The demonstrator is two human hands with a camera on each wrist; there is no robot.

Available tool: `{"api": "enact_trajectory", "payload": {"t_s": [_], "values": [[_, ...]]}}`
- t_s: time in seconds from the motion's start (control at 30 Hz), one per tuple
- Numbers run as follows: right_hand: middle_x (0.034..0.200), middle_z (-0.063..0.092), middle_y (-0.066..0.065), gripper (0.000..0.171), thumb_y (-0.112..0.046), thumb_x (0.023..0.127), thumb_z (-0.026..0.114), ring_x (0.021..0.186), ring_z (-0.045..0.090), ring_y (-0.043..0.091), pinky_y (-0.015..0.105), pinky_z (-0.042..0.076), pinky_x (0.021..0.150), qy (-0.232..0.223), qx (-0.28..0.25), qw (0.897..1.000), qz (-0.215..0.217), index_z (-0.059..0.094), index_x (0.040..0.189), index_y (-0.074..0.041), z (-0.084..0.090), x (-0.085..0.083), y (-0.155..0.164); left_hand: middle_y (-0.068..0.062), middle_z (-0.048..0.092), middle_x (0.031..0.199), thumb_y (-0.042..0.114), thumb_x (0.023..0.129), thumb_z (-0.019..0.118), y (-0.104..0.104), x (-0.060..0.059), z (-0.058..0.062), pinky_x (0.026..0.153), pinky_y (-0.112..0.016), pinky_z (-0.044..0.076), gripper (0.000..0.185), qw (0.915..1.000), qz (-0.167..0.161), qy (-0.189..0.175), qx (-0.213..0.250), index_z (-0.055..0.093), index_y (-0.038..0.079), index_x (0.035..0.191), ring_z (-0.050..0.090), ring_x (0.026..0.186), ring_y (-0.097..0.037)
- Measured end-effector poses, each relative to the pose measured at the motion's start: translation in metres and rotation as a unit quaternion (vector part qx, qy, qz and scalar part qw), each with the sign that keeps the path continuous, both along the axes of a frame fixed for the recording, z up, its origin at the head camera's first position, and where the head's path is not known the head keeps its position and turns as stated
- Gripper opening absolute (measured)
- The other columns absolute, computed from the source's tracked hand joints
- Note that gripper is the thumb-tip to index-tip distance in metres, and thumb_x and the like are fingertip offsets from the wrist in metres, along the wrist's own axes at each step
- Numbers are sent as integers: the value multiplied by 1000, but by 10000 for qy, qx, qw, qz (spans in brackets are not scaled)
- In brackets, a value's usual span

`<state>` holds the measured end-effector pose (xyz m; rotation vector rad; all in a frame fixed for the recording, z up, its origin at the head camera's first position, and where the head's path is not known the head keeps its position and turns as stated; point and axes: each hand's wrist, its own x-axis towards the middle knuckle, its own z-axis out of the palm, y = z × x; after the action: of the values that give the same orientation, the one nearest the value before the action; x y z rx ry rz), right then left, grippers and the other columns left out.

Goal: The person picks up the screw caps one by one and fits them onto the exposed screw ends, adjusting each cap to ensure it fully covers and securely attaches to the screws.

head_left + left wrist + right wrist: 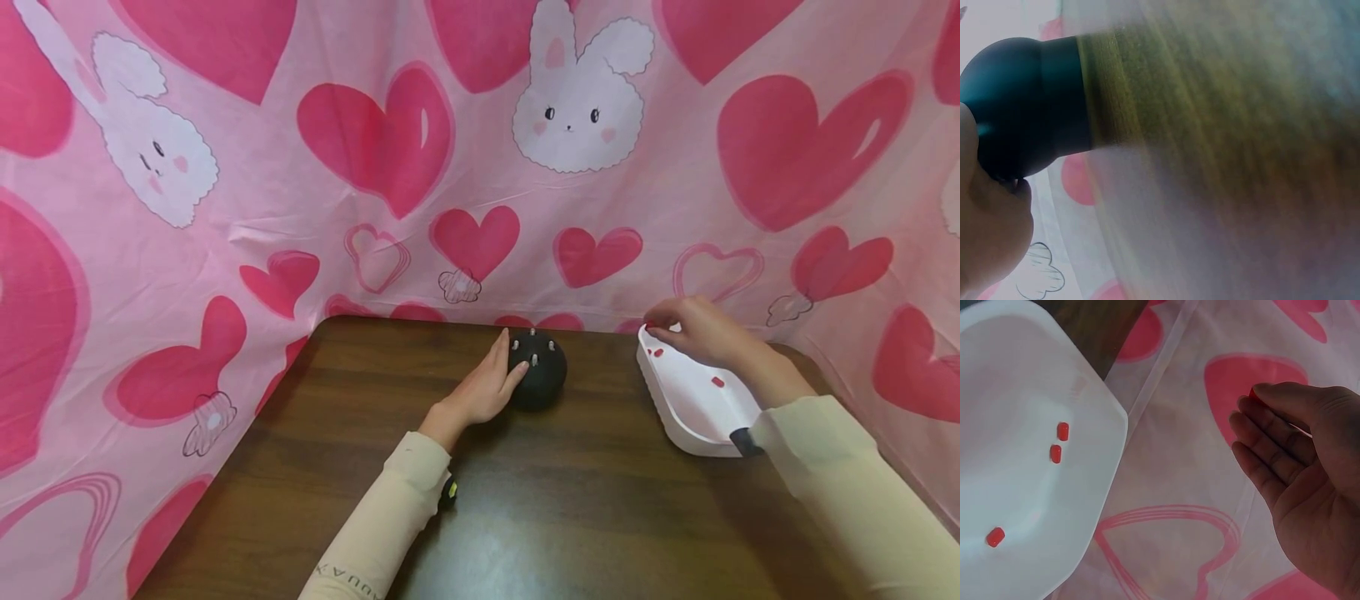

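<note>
A black ball-shaped object point(542, 387) with several small metal pegs on top stands on the table. In the left wrist view its dark body point(1016, 106) narrows to a cylindrical base. My left hand point(483, 387) rests against its left side, fingers straight and thumb laid across the front near the pegs. Over the far end of a white tray point(678, 433), my right hand point(697, 329) pinches a small red piece point(1252, 393) between thumb and index finger. The other fingers lie loosely bent in the right wrist view. Several similar red pieces point(717, 382) are in the tray.
The brown wooden table point(322, 483) ends at a pink cloth point(405, 250) with hearts and rabbits, hanging behind and at both sides. A dark patch point(746, 442) sits at the tray's near corner, beside the right sleeve.
</note>
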<state>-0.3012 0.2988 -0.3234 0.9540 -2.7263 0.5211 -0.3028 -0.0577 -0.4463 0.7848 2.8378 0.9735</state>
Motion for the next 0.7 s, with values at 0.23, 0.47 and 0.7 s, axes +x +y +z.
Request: {"api": "enact_trajectory", "payload": {"t_s": [0.23,0.47,0.7], "values": [[90,75,7,12,3,88,74,84,71,25,52,58,82,-62,48,10000,-25,75,99,1,1,-1,-3,-10,1,173,54,108,34,0,0,0,125,-37,15,83,10000,-14,16,43,-2,6,164,11,158,-22],[91,75,7,14,4,87,75,84,71,25,52,59,82,-132,-4,9999,-17,76,101,1,2,-2,-4,-9,0,173,55,108,34,1,0,0,125,-36,15,83,10000,7,1,29,-3,7,164,11,158,-21],[92,75,7,14,2,88,75,85,72,26,51,60,82,-210,-12,9998,26,76,102,1,3,-3,-7,-12,1,173,53,108,34,2,0,1,125,-37,15,82,10000,-6,62,31,-3,5,164,11,158,-23]]}}
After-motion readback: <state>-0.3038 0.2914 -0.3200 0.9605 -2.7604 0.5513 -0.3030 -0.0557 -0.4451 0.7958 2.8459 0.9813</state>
